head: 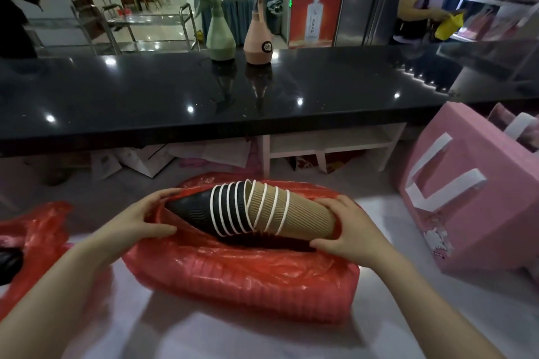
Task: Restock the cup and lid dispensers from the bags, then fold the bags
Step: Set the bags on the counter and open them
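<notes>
- A nested stack of paper cups (253,210) lay on its side in the mouth of a red plastic bag (242,277), held between the person's two hands.
- The left hand (143,218) gripped the black end of the stack – thumb below, fingers (166,194) curled over the top, with the bag's film bunched at the same spot.
- The right hand (347,230) gripped the tan end, fingers over the top edge and thumb (320,243) pressed beneath the base of the outermost cup.
- The long axis ran left to right across the view, the tan end a little lower than the middle, so the stack bowed slightly upward at its centre.
- The two halves faced opposite ways: the black cups tapered to a narrow end at the left, the tan cups ended in a flat base at the right, and their white rolled rims met in the middle.
- The black cups (192,210) carried an embossed wavy ripple; the tan cups (303,218) were finely ribbed, corrugated card.
- The bag was thin, glossy and crinkled, and its front side showed regular ridges – apparently more stacked things inside, though what they were could not be told.
- It sat on a white desk (180,335), with a second red bag (35,230) at the left edge and a pink box (472,213) with white straps to the right.
- Behind, a glossy black counter (145,90) bore a green spray bottle (220,35) and a pink bottle (258,38).
</notes>
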### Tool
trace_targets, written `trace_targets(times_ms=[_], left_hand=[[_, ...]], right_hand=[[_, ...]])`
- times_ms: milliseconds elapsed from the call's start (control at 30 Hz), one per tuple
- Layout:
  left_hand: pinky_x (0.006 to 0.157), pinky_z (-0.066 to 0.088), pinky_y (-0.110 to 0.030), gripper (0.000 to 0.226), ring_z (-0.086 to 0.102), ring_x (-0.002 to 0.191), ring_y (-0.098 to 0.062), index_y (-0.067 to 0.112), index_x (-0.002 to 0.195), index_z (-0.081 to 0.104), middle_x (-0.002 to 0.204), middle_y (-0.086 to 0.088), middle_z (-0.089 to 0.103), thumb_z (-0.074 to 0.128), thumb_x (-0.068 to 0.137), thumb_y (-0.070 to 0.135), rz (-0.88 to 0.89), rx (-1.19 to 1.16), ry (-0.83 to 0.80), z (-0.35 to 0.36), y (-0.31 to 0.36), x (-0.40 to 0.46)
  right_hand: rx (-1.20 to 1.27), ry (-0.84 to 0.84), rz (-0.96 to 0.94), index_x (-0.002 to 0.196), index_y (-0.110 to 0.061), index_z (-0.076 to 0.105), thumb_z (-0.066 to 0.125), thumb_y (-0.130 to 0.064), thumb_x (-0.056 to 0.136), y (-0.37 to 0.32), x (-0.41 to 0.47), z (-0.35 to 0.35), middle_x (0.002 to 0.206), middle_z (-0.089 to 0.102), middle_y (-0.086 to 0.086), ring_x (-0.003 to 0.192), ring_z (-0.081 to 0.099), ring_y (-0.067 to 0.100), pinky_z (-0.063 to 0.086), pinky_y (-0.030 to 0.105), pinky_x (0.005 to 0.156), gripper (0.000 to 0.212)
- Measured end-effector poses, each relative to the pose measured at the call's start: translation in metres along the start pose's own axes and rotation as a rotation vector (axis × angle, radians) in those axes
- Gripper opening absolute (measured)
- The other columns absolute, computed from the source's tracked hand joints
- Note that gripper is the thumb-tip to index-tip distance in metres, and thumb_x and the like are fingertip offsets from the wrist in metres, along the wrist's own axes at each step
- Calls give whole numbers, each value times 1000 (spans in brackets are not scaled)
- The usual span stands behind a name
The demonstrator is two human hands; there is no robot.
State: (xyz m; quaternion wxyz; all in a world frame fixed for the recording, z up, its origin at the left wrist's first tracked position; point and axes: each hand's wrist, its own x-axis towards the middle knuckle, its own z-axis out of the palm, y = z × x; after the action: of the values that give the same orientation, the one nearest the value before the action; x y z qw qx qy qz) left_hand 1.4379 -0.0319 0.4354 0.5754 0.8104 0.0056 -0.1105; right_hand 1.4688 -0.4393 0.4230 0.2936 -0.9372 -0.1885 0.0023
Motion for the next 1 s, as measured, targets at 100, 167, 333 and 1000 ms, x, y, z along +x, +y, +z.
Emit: trace_targets(times_ms=[100, 167, 333, 1000], left_hand=[[92, 49, -26, 64, 61, 108, -3, 54, 115, 59, 116, 17, 66, 78, 54, 56, -80, 146, -15, -2, 23, -10], [97, 46, -32, 71, 58, 106, 2, 54, 120, 52, 116, 20, 64, 75, 53, 63, -66, 643, 40, 4, 37, -13], [104, 25, -59, 68, 25, 126, -25, 49, 127, 45, 129, 4, 38, 69, 64, 57, -110, 1467, 338, 46, 64, -25], [82, -40, -65, 65, 26, 138, -30, 29, 135, 35, 132, 5, 47, 56, 78, 54, 92, 1408, 430, 86, 53, -34]], right_hand=[[-277, -84, 11, 131, -43, 42, 69, -70, 50, -17, -1, 1, 127, 37, -12, 119, 35, 13, 39, 34, 101, 89], [-347, -74, -16, 130, -39, 44, 69, -70, 51, -25, -3, 6, 134, 35, -10, 125, 31, 17, 34, 37, 106, 88], [-272, 13, -89, 127, -37, 49, 67, -68, 53, -29, -9, 3, 117, 48, -18, 117, 37, 12, 36, 31, 102, 83], [-69, 57, -17, 117, -43, 54, 70, -64, 52, -58, -47, 8, 98, 61, -25, 91, 57, 0, 47, 24, 79, 70]])
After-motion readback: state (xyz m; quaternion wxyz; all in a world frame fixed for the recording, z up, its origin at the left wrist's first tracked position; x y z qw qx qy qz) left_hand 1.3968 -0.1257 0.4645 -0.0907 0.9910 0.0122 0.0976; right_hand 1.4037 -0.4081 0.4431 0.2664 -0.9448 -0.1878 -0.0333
